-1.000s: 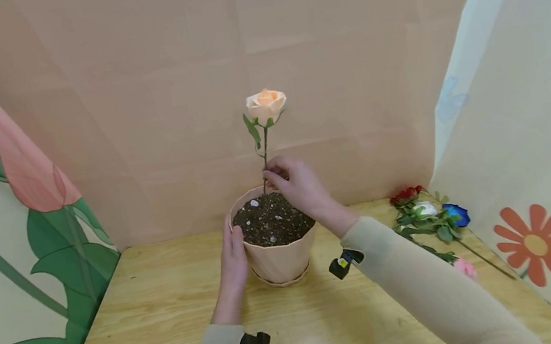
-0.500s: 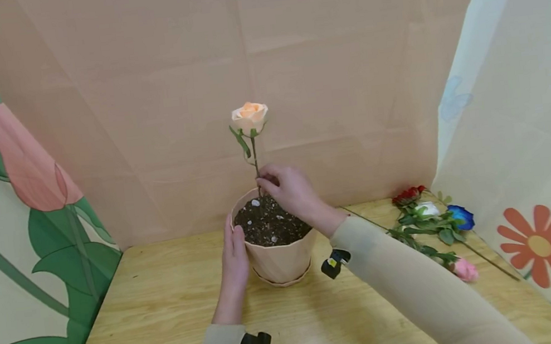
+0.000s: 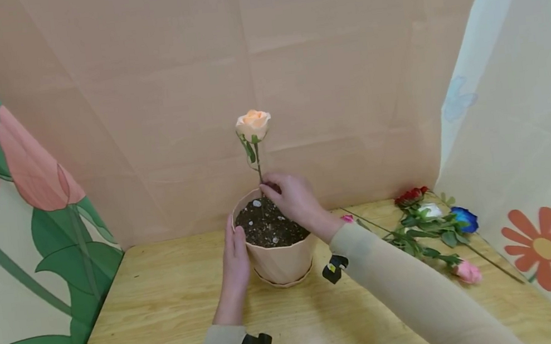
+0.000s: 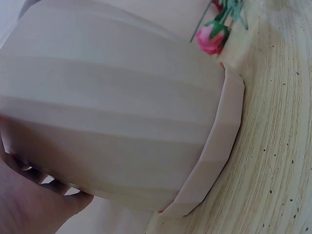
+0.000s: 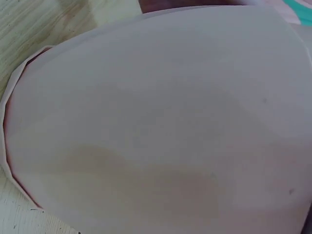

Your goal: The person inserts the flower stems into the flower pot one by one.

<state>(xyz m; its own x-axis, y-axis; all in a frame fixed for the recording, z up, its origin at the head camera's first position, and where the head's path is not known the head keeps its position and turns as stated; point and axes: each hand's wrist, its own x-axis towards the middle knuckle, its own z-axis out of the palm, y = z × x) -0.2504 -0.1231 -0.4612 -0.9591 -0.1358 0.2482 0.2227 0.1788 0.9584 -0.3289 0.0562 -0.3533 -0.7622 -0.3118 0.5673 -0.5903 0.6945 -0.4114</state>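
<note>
A peach rose (image 3: pixel 253 125) stands nearly upright in the head view, its lower stem at the dark soil (image 3: pixel 270 228) toward the back of the pot. My right hand (image 3: pixel 294 197) pinches that stem between thumb and fingers, just above the soil. The light pink plant pot (image 3: pixel 282 261) sits on a matching saucer (image 3: pixel 287 284). Against the pot's left side rests my left hand (image 3: pixel 235 263), with its fingers straight along the wall. The left wrist view shows the fingers (image 4: pixel 78 201) touching the pot (image 4: pixel 112 97). Only the pot wall (image 5: pixel 156 117) fills most of the right wrist view.
On the wooden table's (image 3: pixel 158 307) right side lie several loose flowers: a red one (image 3: pixel 411 197), a white one (image 3: pixel 430 210), a blue rose (image 3: pixel 464 219) and a pink rose (image 3: pixel 467 272). Another pink bloom (image 3: pixel 347 218) lies behind my right forearm. A plain backdrop (image 3: pixel 171 93) hangs behind the table.
My right hand has moved left and down with the rose, whose bloom now sits lower and whose stem is more upright. The left hand stays at the pot.
</note>
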